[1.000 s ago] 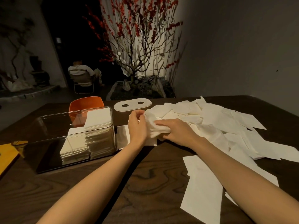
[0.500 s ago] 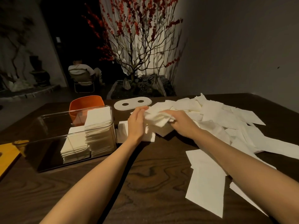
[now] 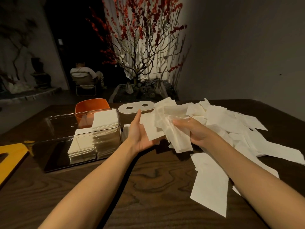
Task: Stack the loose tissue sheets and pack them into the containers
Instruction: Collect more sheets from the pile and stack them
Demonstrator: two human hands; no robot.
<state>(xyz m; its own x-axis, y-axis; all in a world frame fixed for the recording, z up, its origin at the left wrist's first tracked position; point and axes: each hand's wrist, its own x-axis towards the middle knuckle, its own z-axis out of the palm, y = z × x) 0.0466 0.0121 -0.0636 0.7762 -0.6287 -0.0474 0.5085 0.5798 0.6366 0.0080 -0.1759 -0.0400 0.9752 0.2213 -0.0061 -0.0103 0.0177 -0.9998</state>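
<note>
Both hands, left (image 3: 140, 138) flat-fingered, right (image 3: 194, 131) gripping, hold unmarked tissue sheets (image 3: 171, 128).

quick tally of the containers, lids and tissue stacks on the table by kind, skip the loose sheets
Clear plastic rectangular container: 1
Orange plastic container: 1
White oval lid with two holes: 1
Yellow flat lid: 1
Neat white tissue stacks inside the clear container: 2
Total: 6

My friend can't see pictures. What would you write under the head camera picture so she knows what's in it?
Two bare hands hold up a bunch of white tissue sheets over a dark wooden table: the right hand grips them, the open left hand supports them. A clear container holding stacked tissues sits on the left; loose sheets lie scattered on the right.
</note>
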